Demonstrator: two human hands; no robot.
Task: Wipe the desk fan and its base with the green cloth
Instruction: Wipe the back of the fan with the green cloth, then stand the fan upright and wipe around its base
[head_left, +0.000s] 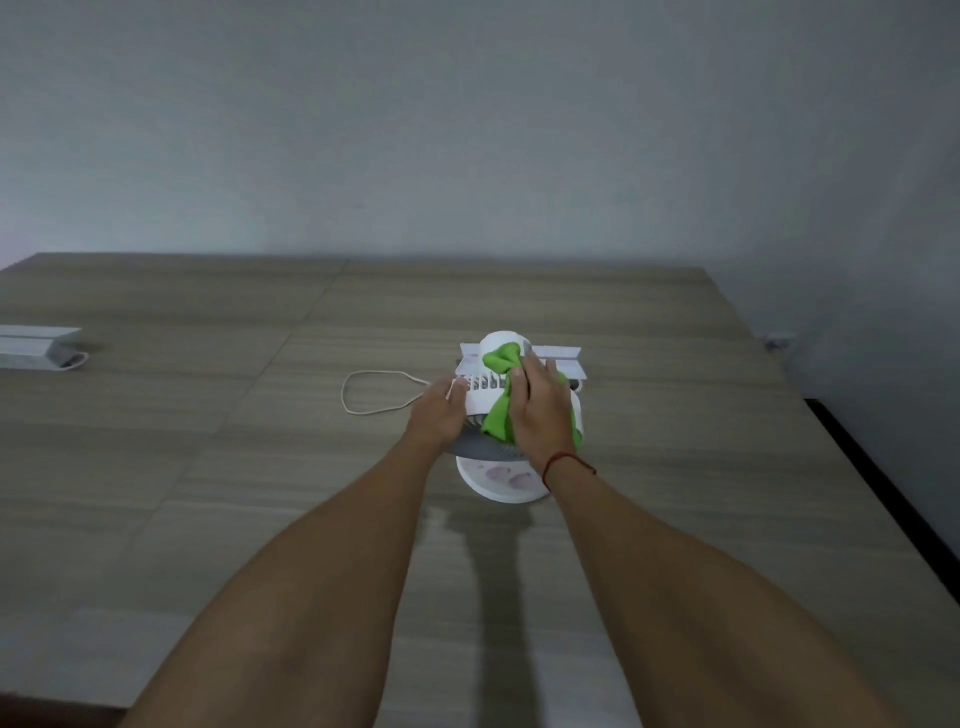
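One fan (485, 388) stands on the wood-grain tabletop (208, 467), nearer its right edge than its left, about midway between the far and near edges. It is white plastic with a slatted grille, a grey rim and a round flat base (498, 480). One cloth (497, 413), green and soft, lies bunched over the top of the fan. The right hand (540, 410) presses on it, grip closed on the cloth. The left hand (436, 415) holds the fan's left side, grip clasping the housing. One thin white cord (363, 389) loops left of the fan. One grey rail (39, 347) lies at the left edge.
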